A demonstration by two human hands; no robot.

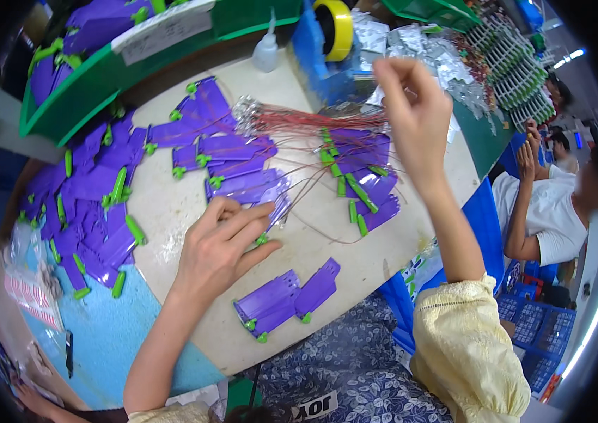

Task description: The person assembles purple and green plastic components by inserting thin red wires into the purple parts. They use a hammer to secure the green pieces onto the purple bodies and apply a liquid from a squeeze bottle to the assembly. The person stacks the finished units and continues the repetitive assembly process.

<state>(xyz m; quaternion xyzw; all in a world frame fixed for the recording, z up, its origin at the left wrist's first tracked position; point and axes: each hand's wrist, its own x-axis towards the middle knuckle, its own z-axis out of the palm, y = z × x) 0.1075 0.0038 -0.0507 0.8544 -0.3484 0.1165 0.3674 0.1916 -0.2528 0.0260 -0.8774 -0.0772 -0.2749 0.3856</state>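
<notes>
My left hand (218,243) is over the middle of the table. Its thumb and fingers close around a purple plastic piece (279,206) with a green end, partly hidden by the fingers. My right hand (419,102) is raised beside the blue tape dispenser (306,49), thumb and forefinger pinched together. What they pinch is too small to make out. Between my hands lies a bundle of thin red-brown wires (313,121) with silvery ends. Purple pieces with green ends (362,155) sit under the wires' right end, and more purple pieces (267,303) lie nearer me.
A heap of purple pieces (91,197) covers the left side. Behind it stands a green bin (94,92) of similar pieces. A white squeeze bottle (266,53), yellow tape roll (334,29) and silvery packets (412,42) are at the back. A person in white (542,211) sits at right.
</notes>
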